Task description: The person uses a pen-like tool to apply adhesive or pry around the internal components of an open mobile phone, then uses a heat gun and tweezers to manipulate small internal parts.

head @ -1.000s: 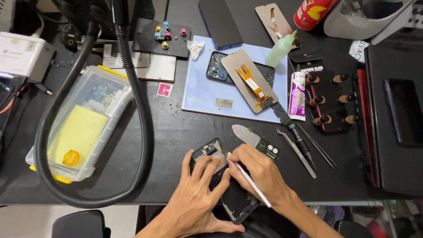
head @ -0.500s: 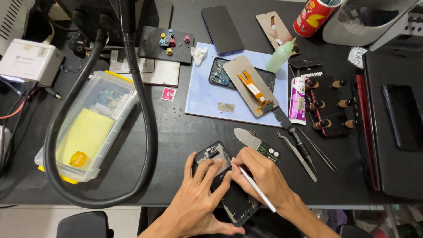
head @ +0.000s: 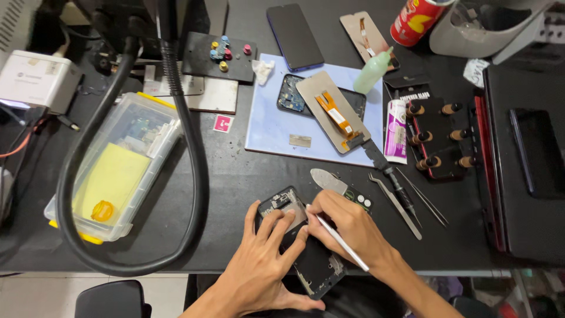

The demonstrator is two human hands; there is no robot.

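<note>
Carefully now: keep the opened phone [head: 306,250] flat at the near table edge [head: 176,259], pressed down by the left hand [head: 265,268], fingers spread over its upper half, gripping nothing. Hold the thin white tool [head: 338,241] pen-fashion in the right hand [head: 347,227], fingers closed round it, tip down near the phone's upper right edge. Work with small, light strokes; steady the right wrist against the table; avoid levering hard, since exposed parts would likely mar easily. Mind the phone's lower end, which overhangs the table edge.

Packages and labels, by place:
- far right: red can [head: 419,20] with yellow marks, standing upright.
- right of the pale blue mat [head: 271,132]: white tube [head: 396,129] with purple print, lying lengthwise, just beside a black holder [head: 438,138] of brown-handled tools.
- far edge of the mat: pale green squeeze bottle [head: 375,70], tilted.
- left of the mat: small pink square sticker [head: 223,123] on the black table.
- far left: white box [head: 36,82] with a small grey mark.
- left, inside the loop of black hose [head: 197,176]: clear lidded box [head: 112,168] holding a yellow sheet and a yellow ring.
- far right beyond the can: white tag [head: 475,70] with writing too small to tell.
</note>
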